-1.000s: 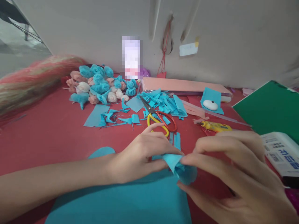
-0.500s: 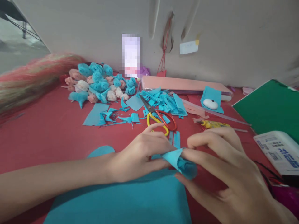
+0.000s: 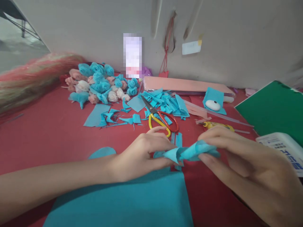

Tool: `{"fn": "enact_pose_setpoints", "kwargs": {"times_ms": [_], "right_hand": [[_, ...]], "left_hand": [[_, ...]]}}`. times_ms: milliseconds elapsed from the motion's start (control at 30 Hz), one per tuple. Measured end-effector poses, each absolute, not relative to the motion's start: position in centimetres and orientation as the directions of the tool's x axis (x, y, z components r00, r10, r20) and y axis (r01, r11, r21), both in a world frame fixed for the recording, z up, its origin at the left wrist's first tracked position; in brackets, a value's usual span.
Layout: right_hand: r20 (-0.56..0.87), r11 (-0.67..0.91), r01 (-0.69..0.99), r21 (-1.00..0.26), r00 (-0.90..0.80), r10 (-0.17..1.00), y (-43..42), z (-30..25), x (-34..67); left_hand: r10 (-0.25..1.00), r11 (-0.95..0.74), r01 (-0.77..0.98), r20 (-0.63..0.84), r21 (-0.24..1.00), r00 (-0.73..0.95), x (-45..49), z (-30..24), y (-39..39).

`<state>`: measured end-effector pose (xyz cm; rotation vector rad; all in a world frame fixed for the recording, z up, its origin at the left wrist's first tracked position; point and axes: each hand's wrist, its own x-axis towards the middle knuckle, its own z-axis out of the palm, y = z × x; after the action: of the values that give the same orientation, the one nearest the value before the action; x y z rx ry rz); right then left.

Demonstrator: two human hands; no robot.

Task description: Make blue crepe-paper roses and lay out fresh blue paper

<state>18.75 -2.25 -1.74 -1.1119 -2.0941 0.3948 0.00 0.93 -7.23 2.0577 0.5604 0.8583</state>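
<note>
A rolled, twisted piece of blue crepe paper [image 3: 191, 152] stretches between my two hands. My left hand [image 3: 144, 154] pinches its narrow, pointed end between thumb and fingers. On the right, the thumb and fingers of my right hand [image 3: 246, 164] close on its wider, ruffled end. Beneath my left forearm lies a large flat blue sheet [image 3: 123, 201] on the red tabletop. Just beyond my left fingers rest scissors [image 3: 158, 116] with one yellow and one red handle. Several narrow blue strips [image 3: 178, 142] lie between the scissors and the held paper.
Rolled paper flowers [image 3: 99, 82] in blue, pink and white are heaped at the back left. Blue paper scraps [image 3: 165, 102] lie behind the scissors. A yellow glue gun [image 3: 217, 126], a white box [image 3: 281, 151] and a green board [image 3: 272, 110] stand to the right.
My right hand has moved right and turned, now gripping the far end of the paper. The paper looks longer and more twisted. My left hand has barely moved.
</note>
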Motion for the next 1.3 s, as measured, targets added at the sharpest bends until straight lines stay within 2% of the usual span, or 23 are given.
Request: {"fn": "enact_pose_setpoints", "kwargs": {"times_ms": [100, 200, 467, 667, 867, 1000, 1133, 1300], "right_hand": [[0.434, 0.55, 0.551, -0.628, -0.339, 0.835, -1.9, -1.5, 18.7], [0.43, 0.541, 0.544, -0.642, -0.328, 0.841, -2.0, -1.6, 18.6], [0.495, 0.618, 0.602, -0.506, -0.384, 0.779, -2.5, -2.1, 17.9], [0.536, 0.677, 0.649, -0.347, -0.455, 0.711, -2.5, -2.2, 17.6], [0.548, 0.696, 0.656, -0.292, -0.481, 0.684, -2.3, -2.4, 17.5], [0.537, 0.702, 0.652, -0.288, -0.497, 0.682, -2.4, -2.6, 17.6], [0.589, 0.692, 0.675, -0.255, -0.46, 0.665, -2.9, -2.9, 17.8], [0.704, 0.749, 0.642, -0.162, -0.456, 0.544, -3.1, -2.6, 18.0]], "left_hand": [[0.651, -0.541, 0.05, 0.381, 0.84, 0.657, 0.2, -7.2, 1.0], [0.662, -0.526, 0.04, 0.379, 0.85, 0.646, 0.3, -7.0, 1.0], [0.65, -0.515, 0.016, 0.378, 0.857, 0.659, 0.5, -6.9, 0.8], [0.648, -0.512, 0.01, 0.378, 0.859, 0.661, 0.5, -7.0, 0.7], [0.64, -0.512, 0.026, 0.361, 0.859, 0.678, 0.4, -7.2, 0.7], [0.668, -0.424, 0.034, 0.287, 0.905, 0.687, 0.4, -7.3, 0.6], [0.7, -0.277, -0.014, 0.212, 0.961, 0.682, 0.4, -7.2, 0.5], [0.714, -0.207, -0.053, 0.188, 0.977, 0.675, 0.3, -6.9, 0.4]]}}
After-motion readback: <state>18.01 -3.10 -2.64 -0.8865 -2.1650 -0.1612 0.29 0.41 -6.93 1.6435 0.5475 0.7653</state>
